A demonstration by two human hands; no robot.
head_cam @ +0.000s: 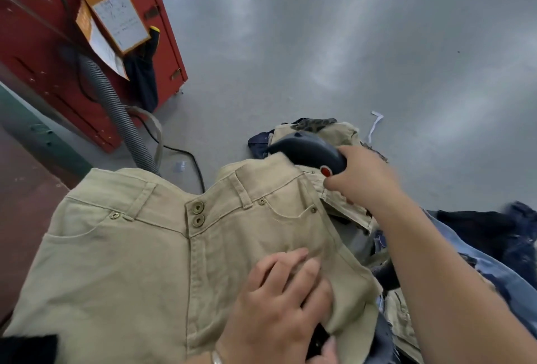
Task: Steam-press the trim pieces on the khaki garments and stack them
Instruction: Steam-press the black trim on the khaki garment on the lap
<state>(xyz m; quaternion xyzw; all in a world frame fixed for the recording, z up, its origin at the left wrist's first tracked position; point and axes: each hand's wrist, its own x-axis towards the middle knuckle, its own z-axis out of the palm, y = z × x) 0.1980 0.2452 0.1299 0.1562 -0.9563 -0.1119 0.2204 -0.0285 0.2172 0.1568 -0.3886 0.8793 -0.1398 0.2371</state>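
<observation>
Here, bare grey floor [348,44] opens wide beyond the work, while a red cabinet [35,52] with a ribbed grey hose [116,107] closes off the far left. The khaki trousers [130,262] lie spread front-up across the near middle, their waistband at the far edge and their right side ending against a heap of denim garments [494,247]. The left hand [279,305] presses on the trousers just right of the fly, fingers fairly straight and spread, gripping nothing. The right hand [363,177] curls around the handle of a dark steam iron [305,151] with a red button, held over the waistband's right end. Beyond the iron sits more khaki cloth [340,131]. The trousers show two brass buttons [198,214], belt loops, rivets and curved pocket seams.
</observation>
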